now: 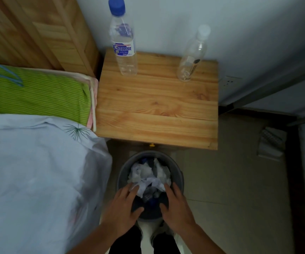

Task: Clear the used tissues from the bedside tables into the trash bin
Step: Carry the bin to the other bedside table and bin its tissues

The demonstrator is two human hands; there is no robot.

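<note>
A round grey trash bin stands on the floor in front of the wooden bedside table. Crumpled white tissues fill its upper part. My left hand and my right hand hover side by side over the bin's near rim, palms down and fingers spread. The fingertips of both hands touch or nearly touch the tissue pile. Neither hand grips anything. No tissue lies on the tabletop.
Two clear plastic bottles stand at the back of the table: one with a blue cap, one with a white cap. A bed with a pale sheet and green pillow is left. A wall socket is right.
</note>
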